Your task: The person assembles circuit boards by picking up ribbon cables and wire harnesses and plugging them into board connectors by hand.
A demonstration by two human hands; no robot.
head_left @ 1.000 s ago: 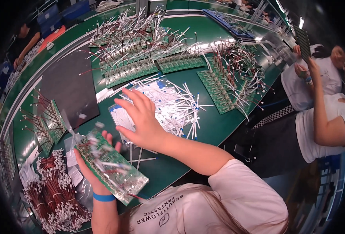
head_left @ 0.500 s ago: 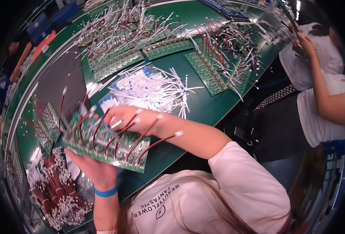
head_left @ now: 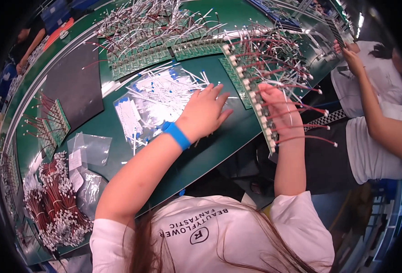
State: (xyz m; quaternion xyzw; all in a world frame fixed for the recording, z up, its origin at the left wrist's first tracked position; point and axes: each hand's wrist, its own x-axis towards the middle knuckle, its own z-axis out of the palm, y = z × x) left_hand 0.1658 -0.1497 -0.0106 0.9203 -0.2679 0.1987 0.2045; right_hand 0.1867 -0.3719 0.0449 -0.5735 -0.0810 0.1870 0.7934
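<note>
My right hand (head_left: 277, 107) grips a long green circuit board (head_left: 255, 102) by its side. The board is tilted up on edge, with white connectors along it and red-and-black wires hanging off toward the right. Some fingers of this hand are hidden by the wires and board. My left hand (head_left: 205, 111), with a blue band at its wrist, is empty and its fingers are spread. It hovers by the right side of a pile of short white cables with blue ends (head_left: 164, 93), apart from the board.
Wired circuit boards (head_left: 141, 61) fill the far side of the green table (head_left: 210, 152), and more (head_left: 292, 54) lie at far right. Bundled red-brown cables (head_left: 57, 200) and clear plastic bags (head_left: 91, 148) lie at left, near two small boards (head_left: 57, 120). A co-worker (head_left: 374, 113) stands at right.
The circuit board has moved from the left to the right side, now in my right hand alone. My left hand has let go of it and moved right, over beside the white cables.
</note>
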